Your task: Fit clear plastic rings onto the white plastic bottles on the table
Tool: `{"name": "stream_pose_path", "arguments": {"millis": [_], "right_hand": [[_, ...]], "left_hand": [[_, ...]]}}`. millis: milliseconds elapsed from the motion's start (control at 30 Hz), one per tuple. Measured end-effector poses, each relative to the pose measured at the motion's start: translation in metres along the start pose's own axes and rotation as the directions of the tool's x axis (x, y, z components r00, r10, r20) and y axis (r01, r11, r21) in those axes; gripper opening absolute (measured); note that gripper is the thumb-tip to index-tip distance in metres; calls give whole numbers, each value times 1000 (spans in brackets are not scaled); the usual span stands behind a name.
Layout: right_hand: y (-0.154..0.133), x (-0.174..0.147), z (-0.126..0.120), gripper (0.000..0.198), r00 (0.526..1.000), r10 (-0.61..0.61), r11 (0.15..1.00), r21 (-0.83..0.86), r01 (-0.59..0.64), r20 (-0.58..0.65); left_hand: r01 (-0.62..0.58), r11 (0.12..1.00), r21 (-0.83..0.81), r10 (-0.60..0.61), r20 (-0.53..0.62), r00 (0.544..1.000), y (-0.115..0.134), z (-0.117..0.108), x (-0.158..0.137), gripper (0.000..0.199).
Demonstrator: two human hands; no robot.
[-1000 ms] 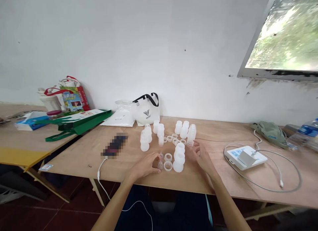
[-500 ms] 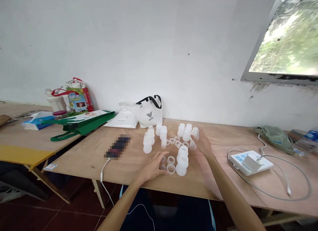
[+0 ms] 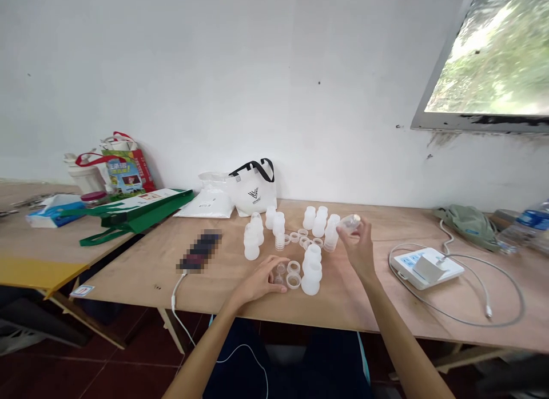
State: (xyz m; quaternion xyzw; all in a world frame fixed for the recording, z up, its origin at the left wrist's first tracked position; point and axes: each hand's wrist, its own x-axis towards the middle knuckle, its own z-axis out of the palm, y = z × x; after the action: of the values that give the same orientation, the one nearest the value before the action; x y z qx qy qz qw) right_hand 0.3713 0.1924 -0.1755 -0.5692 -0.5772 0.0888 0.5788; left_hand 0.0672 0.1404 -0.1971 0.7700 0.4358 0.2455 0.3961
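My right hand is raised over the table, its fingertips pinching a clear, dome-like plastic cap held tilted. Close by stands a translucent white bottle with a ridged end pointing down. My left hand rests near the front edge, thumb and fingers apart and curved around small clear plastic pieces lying on the wood. Two clear rings lie just right of these. Beside them is a row of white bottles. Several more rings are scattered behind.
More white bottles stand at left and at the back. A pixelated phone with a cable lies left. Behind are a white bag and a green bag. A white power strip and looped cable occupy the right.
My right hand has lifted the clear cap off the white bottle and drawn it to the right, tilting it. My left hand stays by the clear pieces, its fingers slightly more curled.
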Motion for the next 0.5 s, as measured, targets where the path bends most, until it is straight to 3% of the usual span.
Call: {"name": "stream_pose_path", "arguments": {"millis": [67, 100, 167, 267, 500], "right_hand": [[11, -22, -4, 59, 974, 72, 997, -21, -69, 217], [18, -32, -4, 56, 929, 68, 997, -4, -72, 364], [32, -45, 0, 48, 889, 73, 997, -5, -79, 452], [45, -50, 8, 43, 870, 69, 997, -14, -72, 488], [39, -43, 12, 44, 878, 74, 996, 17, -93, 473]], "left_hand": [[10, 999, -31, -10, 9, 1000, -1, -4, -2, 77], [12, 999, -33, -12, 0, 1000, -2, -5, -2, 77], [2, 1000, -11, -2, -18, 1000, -4, -5, -2, 67], [-34, 999, 29, 35, -22, 999, -7, -3, 0, 49], [-31, 996, 87, 35, -53, 998, -4, 1, 3, 36]]}}
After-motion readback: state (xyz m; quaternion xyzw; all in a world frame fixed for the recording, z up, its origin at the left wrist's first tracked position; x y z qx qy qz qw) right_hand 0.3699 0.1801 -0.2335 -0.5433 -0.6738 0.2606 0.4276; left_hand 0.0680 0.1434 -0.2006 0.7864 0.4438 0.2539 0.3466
